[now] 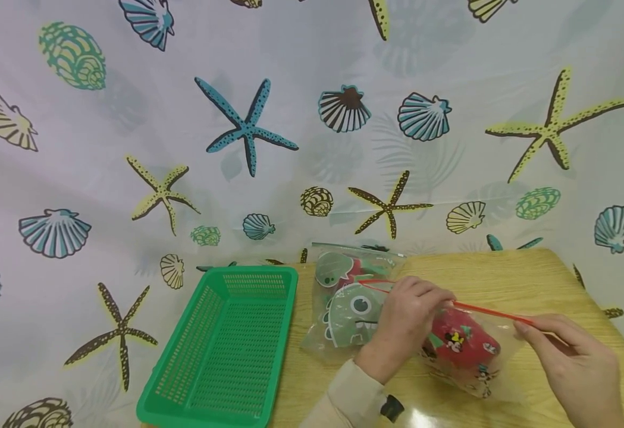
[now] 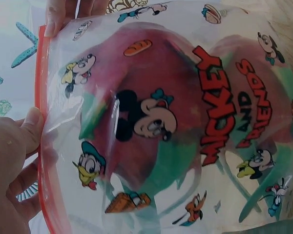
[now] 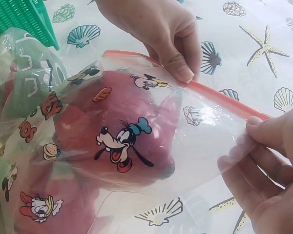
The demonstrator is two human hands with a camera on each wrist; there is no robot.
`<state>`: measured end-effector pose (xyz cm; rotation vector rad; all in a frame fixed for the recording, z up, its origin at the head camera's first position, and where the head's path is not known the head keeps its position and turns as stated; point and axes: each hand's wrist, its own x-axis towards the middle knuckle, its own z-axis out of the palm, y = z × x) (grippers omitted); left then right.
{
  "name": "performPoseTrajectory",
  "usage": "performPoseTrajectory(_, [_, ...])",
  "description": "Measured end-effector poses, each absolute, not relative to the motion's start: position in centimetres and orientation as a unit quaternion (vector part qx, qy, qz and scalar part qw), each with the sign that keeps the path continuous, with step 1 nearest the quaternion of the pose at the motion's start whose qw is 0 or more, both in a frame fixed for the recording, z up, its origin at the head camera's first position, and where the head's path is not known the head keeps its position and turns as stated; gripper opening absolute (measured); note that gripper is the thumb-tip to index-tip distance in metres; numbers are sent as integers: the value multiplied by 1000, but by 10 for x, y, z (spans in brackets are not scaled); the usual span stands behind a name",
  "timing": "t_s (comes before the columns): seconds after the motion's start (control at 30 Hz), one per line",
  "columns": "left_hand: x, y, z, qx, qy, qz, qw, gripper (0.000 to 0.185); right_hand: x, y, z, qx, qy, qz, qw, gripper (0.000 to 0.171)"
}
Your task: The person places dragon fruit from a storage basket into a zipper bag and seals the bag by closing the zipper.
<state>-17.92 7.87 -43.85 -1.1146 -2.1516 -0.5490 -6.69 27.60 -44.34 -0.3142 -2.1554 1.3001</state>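
A clear zip bag (image 1: 464, 351) with a red zip strip and Mickey and Friends cartoon prints is between my hands. Plump pinkish-red things with green leaf-like tips (image 2: 151, 112) fill it; their exact kind is unclear through the plastic. My left hand (image 1: 410, 318) pinches the red strip (image 3: 217, 97) partway along, as the right wrist view also shows. At the strip's right end, my right hand (image 1: 579, 362) pinches the bag's corner between thumb and fingers. Behind my left hand lies another zip bag (image 1: 319, 318), printed with a green dinosaur, with reddish contents partly showing.
A green plastic basket (image 1: 285, 333) with slotted walls stands left of the bags, with nothing in it. Everything rests on a light wood table (image 1: 510, 267). A curtain (image 1: 312, 160) printed with shells and starfish hangs along the table's back edge.
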Motion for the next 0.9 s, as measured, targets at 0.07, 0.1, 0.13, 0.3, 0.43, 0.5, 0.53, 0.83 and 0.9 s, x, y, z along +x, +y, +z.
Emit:
performPoseTrajectory(0.07, [-180,77,-439,-422,-821,-214,321,15,-66,278,-443,-126,-812,486,296,13])
performPoseTrajectory(0.1, [-181,75,-440,-420,-822,-215,319,16,-66,278,-443,-130,-812,486,294,13])
performPoseTrajectory(0.13, [-181,74,-440,-418,-823,-217,318,16,-66,279,-443,-135,-813,485,292,12])
performPoseTrajectory(0.3, [-182,68,-441,-414,-828,-222,305,17,-65,281,-442,-151,-819,474,284,12])
performPoseTrajectory(0.43, [-184,64,-443,-414,-829,-236,294,17,-65,282,-442,-153,-817,477,286,13])
performPoseTrajectory(0.5, [-186,62,-444,-413,-827,-234,300,17,-65,283,-442,-157,-813,483,285,13])
performPoseTrajectory(0.53, [-187,61,-445,-411,-827,-235,303,16,-64,283,-443,-160,-813,483,283,13])
performPoseTrajectory(0.83, [-194,51,-450,-401,-822,-210,344,13,-64,286,-446,-164,-813,483,280,13])
performPoseTrajectory(0.9, [-195,48,-452,-399,-822,-209,348,12,-64,286,-447,-162,-815,481,279,13])
